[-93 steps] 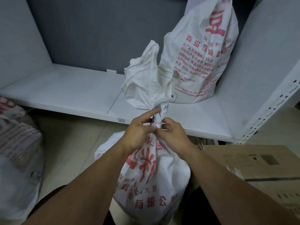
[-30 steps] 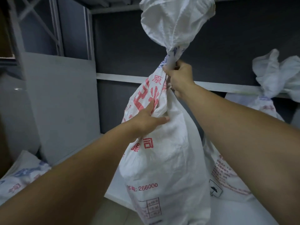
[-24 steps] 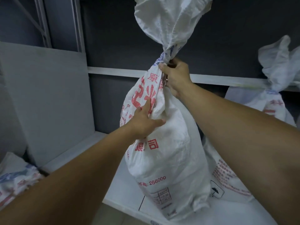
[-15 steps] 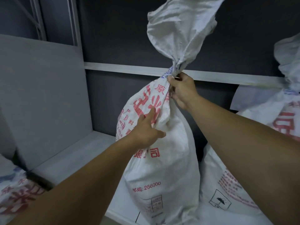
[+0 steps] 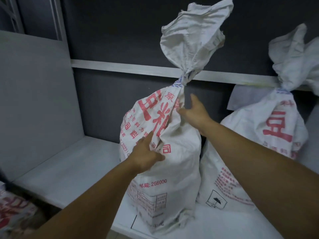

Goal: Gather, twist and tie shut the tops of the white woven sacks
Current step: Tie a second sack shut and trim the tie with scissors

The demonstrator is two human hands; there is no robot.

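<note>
Sack stands upright on the white shelf, red print facing out. Its neck is gathered tight, with loose cloth flaring above.

Left hand: lies on the sack's front at mid-height, fingers straight against the cloth, gripping nothing.

Right hand: at the sack's right shoulder, just below the neck, fingers extended, thumb touching the cloth, gripping nothing.

Second sack: just right of the sack, on the same shelf, top likewise gathered.

Third sack: well left of and below the sack, blurred.
</note>
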